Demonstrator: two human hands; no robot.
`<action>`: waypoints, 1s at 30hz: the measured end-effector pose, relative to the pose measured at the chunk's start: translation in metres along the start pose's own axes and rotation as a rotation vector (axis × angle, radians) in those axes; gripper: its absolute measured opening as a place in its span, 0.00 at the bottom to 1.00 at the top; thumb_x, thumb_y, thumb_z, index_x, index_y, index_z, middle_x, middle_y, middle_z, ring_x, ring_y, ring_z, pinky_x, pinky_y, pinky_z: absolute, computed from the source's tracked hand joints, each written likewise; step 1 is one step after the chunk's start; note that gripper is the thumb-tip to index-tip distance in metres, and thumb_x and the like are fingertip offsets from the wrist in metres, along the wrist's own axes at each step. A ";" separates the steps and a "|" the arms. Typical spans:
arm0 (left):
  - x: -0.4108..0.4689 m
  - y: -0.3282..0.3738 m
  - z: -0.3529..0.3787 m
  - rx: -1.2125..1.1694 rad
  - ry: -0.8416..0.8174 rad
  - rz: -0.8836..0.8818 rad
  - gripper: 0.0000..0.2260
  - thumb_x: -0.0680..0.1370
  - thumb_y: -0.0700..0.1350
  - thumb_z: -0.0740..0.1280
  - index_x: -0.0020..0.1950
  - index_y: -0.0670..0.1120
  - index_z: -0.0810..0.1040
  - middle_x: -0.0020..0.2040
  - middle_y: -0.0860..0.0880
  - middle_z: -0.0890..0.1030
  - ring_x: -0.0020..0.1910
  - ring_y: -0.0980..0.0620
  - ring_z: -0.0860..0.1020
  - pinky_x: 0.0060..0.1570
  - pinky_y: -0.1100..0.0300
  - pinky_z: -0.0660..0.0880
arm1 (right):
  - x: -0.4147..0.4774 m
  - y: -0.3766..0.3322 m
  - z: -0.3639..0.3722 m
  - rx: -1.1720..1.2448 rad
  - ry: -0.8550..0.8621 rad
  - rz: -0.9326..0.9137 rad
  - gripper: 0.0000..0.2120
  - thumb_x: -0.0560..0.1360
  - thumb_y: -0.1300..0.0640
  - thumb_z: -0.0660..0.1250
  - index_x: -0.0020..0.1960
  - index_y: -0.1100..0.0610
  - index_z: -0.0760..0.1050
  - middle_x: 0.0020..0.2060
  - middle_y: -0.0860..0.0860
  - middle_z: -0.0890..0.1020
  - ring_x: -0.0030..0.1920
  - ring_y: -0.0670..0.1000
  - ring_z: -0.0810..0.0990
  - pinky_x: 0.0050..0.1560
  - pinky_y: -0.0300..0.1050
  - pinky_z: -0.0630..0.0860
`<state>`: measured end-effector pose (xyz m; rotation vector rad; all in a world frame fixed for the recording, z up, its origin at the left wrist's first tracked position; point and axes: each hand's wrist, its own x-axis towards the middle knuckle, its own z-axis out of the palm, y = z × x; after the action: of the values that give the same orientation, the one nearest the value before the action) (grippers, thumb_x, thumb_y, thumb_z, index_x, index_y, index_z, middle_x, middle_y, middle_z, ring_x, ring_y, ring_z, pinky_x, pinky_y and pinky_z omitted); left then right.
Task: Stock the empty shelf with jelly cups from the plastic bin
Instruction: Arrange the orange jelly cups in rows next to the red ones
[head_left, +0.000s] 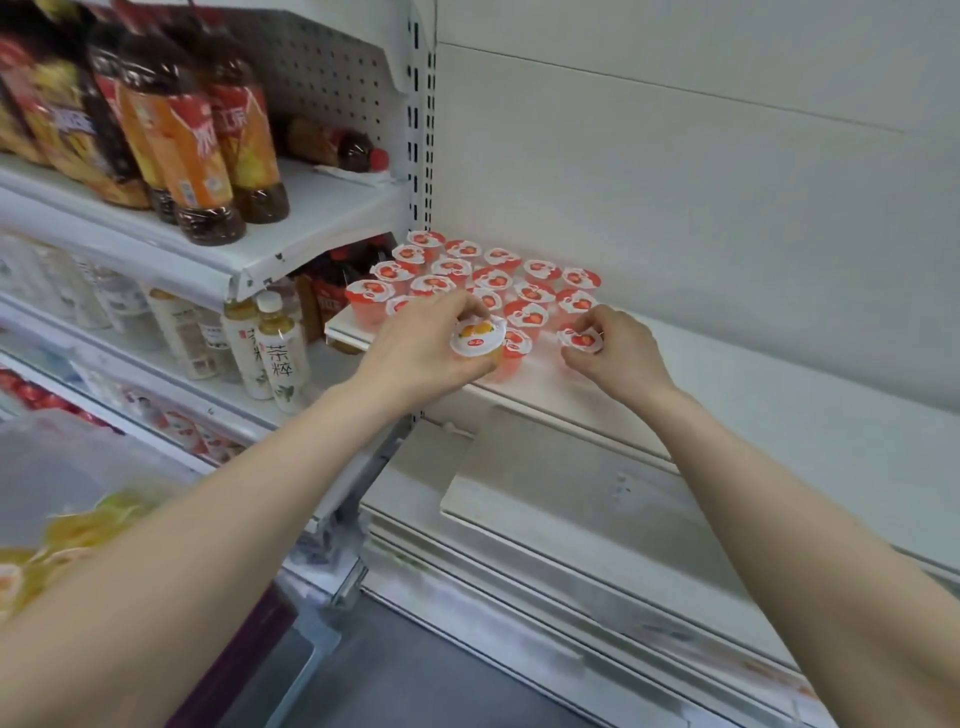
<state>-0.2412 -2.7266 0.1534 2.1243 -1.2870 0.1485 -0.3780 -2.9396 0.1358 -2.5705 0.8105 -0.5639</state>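
Observation:
Several red strawberry jelly cups (496, 278) stand in rows at the left end of the white shelf (727, 374). My left hand (426, 343) grips an orange jelly cup (477, 340) just above the shelf's front edge, beside the red rows. My right hand (618, 348) pinches a red jelly cup (581, 339) set on the shelf at the right end of the front row. The plastic bin (57, 467) shows blurred at the lower left, with yellow and orange cups (78, 535) inside.
To the left stands a neighbouring rack with orange-labelled tea bottles (192, 150) on its upper shelf and pale drink bottles (270, 348) below. The white shelf runs bare to the right of the cups. A lower white shelf (571, 514) lies beneath my arms.

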 end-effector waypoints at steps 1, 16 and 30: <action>0.001 0.001 0.000 0.003 0.005 -0.002 0.19 0.69 0.61 0.71 0.57 0.56 0.75 0.54 0.59 0.79 0.52 0.58 0.76 0.49 0.55 0.76 | 0.003 0.001 0.001 -0.003 0.012 -0.014 0.12 0.71 0.51 0.71 0.51 0.52 0.75 0.50 0.52 0.80 0.51 0.54 0.77 0.46 0.42 0.66; 0.017 0.032 0.016 0.052 -0.015 0.102 0.18 0.69 0.61 0.71 0.56 0.57 0.76 0.53 0.61 0.78 0.55 0.56 0.69 0.49 0.57 0.70 | 0.011 0.029 -0.005 -0.143 0.003 -0.261 0.14 0.74 0.49 0.68 0.59 0.52 0.78 0.57 0.53 0.77 0.58 0.56 0.74 0.58 0.44 0.68; 0.030 0.041 0.071 0.187 -0.038 0.172 0.17 0.71 0.57 0.71 0.55 0.51 0.79 0.56 0.52 0.81 0.67 0.50 0.65 0.66 0.51 0.63 | 0.018 0.050 -0.029 -0.251 0.122 -0.292 0.15 0.78 0.52 0.65 0.62 0.54 0.76 0.58 0.54 0.78 0.60 0.59 0.73 0.60 0.53 0.71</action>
<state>-0.2758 -2.8027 0.1286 2.1776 -1.5307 0.3139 -0.4009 -2.9950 0.1420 -2.9362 0.5765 -0.7538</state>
